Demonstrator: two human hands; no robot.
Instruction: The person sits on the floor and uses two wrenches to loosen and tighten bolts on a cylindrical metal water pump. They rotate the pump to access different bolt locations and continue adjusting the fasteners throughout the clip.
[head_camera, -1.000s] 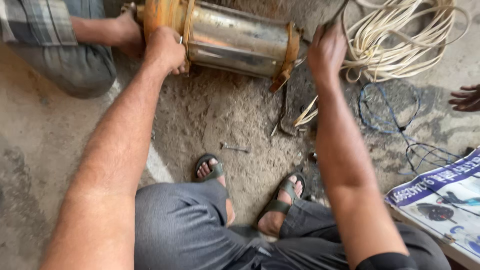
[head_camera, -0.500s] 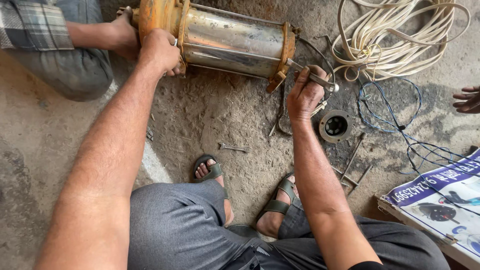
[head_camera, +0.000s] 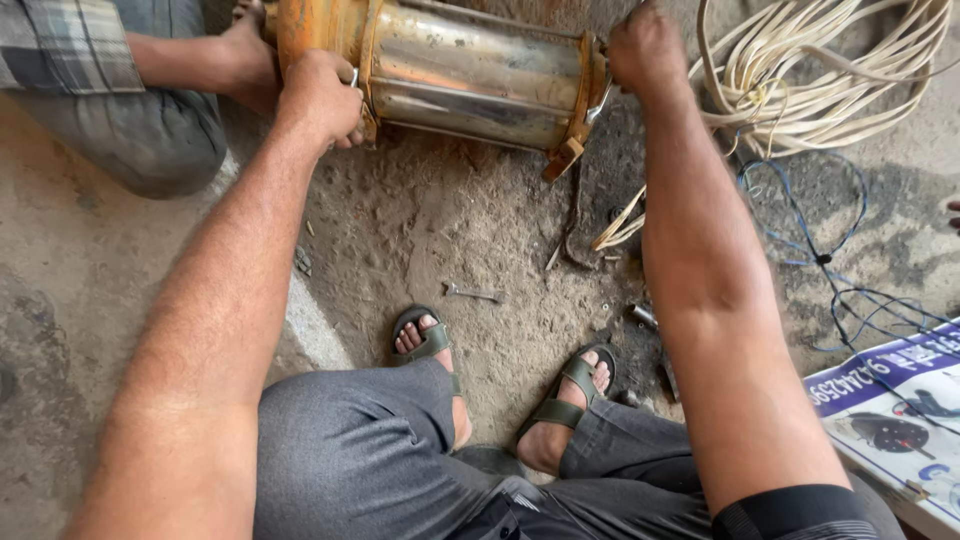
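Observation:
A steel cylindrical motor body (head_camera: 470, 75) with rusty orange flanges lies on its side on the dirt floor at the top of the head view. My left hand (head_camera: 322, 98) grips the left orange flange, fingers curled around its edge. My right hand (head_camera: 645, 48) is closed over the right orange flange (head_camera: 583, 100) at the motor's other end. Whether it also holds a small tool is hidden by the fist. Another person's hand (head_camera: 245, 55) rests on the far left end of the motor.
A coil of white cable (head_camera: 820, 80) lies at the top right, with thin blue wires (head_camera: 830, 250) trailing below it. A small spanner (head_camera: 470, 292) lies on the dirt near my sandalled feet (head_camera: 425, 338). A printed sheet (head_camera: 900, 410) sits at the bottom right.
My right hand has risen from the ground beside the motor's right end up onto the right flange. My left hand has stayed on the left flange.

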